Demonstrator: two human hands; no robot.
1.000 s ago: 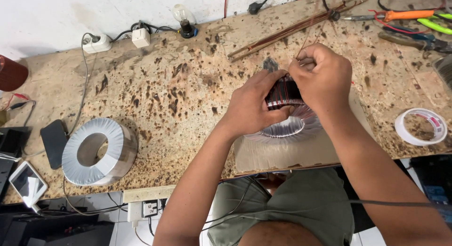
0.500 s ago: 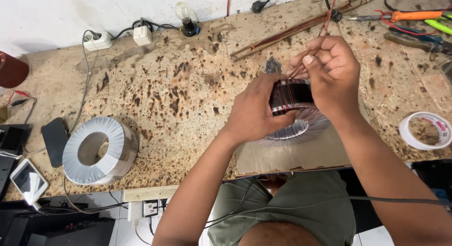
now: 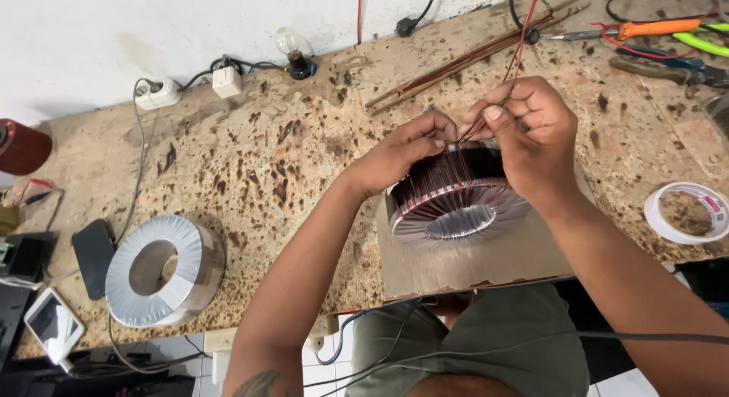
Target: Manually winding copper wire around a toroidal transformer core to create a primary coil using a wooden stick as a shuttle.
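1. Bracing the toroidal coil on the cardboard sheet, the left hand presses its upper rim.
2. Above the coil, the right hand pinches the red winding wire taut, fingers closed.

wound coil on cardboard, bare core left, tape roll right

both forearms bare, no sleeves, rings or watch; a dark tattoo shows on the left forearm near the elbow; olive-green trousers below the cardboard sheet.
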